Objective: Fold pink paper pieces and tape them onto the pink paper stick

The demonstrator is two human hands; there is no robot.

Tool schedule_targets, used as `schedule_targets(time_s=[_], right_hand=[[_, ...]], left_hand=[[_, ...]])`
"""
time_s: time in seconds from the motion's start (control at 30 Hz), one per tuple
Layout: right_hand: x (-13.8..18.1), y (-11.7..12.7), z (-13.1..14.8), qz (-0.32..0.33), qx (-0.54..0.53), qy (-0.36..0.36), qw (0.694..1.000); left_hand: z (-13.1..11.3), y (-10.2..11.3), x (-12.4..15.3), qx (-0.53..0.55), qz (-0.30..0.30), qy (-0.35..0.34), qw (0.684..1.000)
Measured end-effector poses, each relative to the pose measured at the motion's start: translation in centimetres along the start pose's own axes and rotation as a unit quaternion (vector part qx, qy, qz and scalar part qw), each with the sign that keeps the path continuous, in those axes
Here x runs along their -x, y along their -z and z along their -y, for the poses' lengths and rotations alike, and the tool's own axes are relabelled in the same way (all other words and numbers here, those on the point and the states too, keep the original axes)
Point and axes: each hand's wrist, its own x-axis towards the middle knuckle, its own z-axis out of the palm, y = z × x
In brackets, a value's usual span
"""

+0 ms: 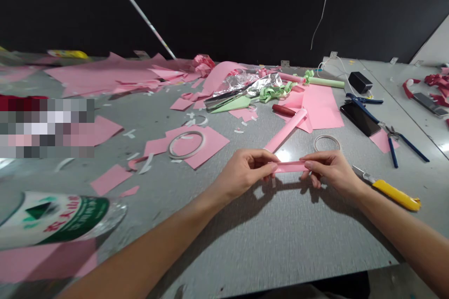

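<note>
Between my two hands a narrow folded strip of pink paper [290, 167] is stretched level, just above the grey table. My left hand [245, 168] pinches its left end between thumb and fingers. At the other end, my right hand [324, 168] grips it the same way. Behind my left hand a rolled tube of pink paper [286, 131] lies slantwise. Just beyond my right hand rests a thin ring of tape [327, 142]. A yellow-handled utility knife [394, 194] lies to the right, close to my right forearm.
A wider tape ring [186, 144] lies on pink paper to the left. A water bottle [63, 217] lies at the near left. Blue-handled pliers [394, 142] and a black phone [360, 118] are at the right. Crumpled foil [264, 85] and pink paper sheets [115, 72] lie along the back.
</note>
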Motion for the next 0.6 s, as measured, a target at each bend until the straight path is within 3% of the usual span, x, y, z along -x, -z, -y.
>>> schedule_targets(time_s=[0.33, 0.6], right_hand=[[-0.1, 0.2, -0.4, -0.039, 0.007, 0.017, 0.999], [0.1, -0.4, -0.6, -0.045, 0.061, 0.031, 0.997]], left_hand=[[-0.1, -0.5, 0.2, 0.188, 0.051, 0.075, 0.978], [-0.1, -1.1, 0.5, 0.183, 0.04, 0.111, 0.976]])
